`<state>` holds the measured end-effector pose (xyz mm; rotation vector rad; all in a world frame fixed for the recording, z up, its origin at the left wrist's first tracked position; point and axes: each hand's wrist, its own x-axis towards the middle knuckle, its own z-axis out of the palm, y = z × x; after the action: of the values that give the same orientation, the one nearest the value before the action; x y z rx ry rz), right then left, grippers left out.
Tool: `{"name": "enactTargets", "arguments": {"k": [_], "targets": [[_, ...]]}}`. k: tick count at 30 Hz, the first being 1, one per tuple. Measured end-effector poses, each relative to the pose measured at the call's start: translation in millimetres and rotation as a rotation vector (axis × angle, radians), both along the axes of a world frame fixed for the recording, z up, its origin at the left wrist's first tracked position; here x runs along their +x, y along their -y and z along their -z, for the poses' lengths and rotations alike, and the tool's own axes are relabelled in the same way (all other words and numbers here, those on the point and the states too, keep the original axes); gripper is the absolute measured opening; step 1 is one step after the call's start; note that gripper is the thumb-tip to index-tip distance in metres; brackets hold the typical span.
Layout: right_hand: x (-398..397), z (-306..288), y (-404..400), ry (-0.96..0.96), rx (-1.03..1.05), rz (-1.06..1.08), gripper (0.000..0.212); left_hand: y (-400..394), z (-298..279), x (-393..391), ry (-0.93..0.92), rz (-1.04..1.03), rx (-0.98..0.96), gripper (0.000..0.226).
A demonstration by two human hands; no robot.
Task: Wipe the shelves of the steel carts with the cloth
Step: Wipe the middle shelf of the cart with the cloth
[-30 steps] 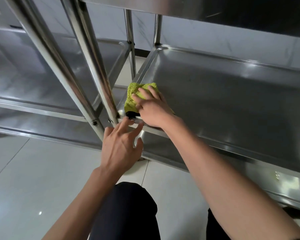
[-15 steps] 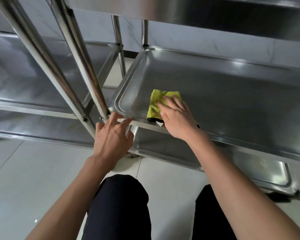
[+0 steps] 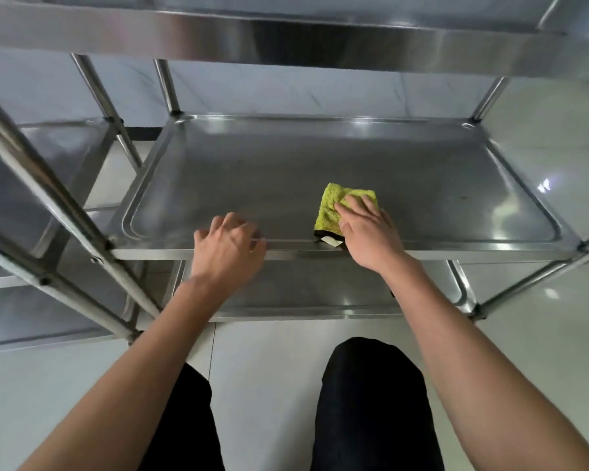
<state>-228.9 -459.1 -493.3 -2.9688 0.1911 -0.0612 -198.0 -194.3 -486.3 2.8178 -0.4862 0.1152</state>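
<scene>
Now right hand (image 3: 371, 232) presses cloth (image 3: 334, 207) near shelf (image 3: 422, 185) front edge.

Two steel carts (image 3: 354, 158) (image 3: 41, 171); one yellow cloth (image 3: 334, 205); two hands, left (image 3: 228, 249) and right (image 3: 371, 232); two dark-clad knees (image 3: 371, 396).

Cloth (image 3: 334, 207): bright yellow-green, with a black edge and a small white tag at its near end.
Middle shelf (image 3: 286, 171): grey brushed steel with pale glints.
Cart posts (image 3: 165, 85): shiny silver.
Floor (image 3: 269, 375): glossy off-white tiles with thin dark joints.
Trousers (image 3: 371, 402): plain black.
</scene>
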Motion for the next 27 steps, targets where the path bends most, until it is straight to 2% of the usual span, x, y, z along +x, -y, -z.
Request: {"name": "enactTargets", "arguments": {"k": [4, 8, 16, 21, 27], "targets": [[-7, -1, 32, -0.005, -0.001, 0.075, 0.045, -9, 1, 11, 0.008, -0.026, -0.002, 0.025], [0, 0, 27, -0.026, -0.017, 0.084, 0.047, -28, -3, 27, 0.022, -0.055, 0.058, 0.026], [25, 2, -14, -0.026, -0.043, 0.014, 0.049, -59, 1, 34, 0.001, -0.136, 0.067, 0.047], [54, 7, -55, -0.022, -0.019, -0.047, 0.05, -76, 5, 38, 0.047, -0.088, 0.034, 0.047], [92, 9, -107, 0.017, 0.0, -0.138, 0.048, -103, 8, 42, 0.057, -0.206, 0.074, 0.054]]}}
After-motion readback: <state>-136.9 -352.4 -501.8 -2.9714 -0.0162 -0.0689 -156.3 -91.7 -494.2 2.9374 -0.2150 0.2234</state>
